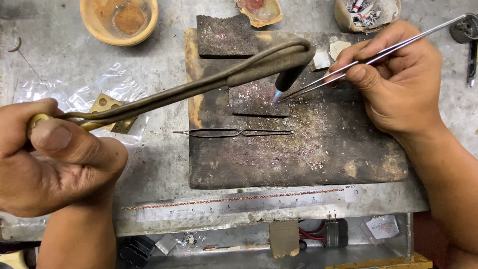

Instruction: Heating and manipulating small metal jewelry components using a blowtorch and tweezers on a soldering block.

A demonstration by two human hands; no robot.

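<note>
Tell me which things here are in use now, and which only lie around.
In use: left hand holding torch; right hand holding long tweezers; small dark block under the flame.

Lying about: cross-lock tweezers, steel ruler, thin chain, orange bowl.

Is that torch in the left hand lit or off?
Lit: a small blue flame shows at the torch nozzle, right where the tweezers tips meet.
</note>
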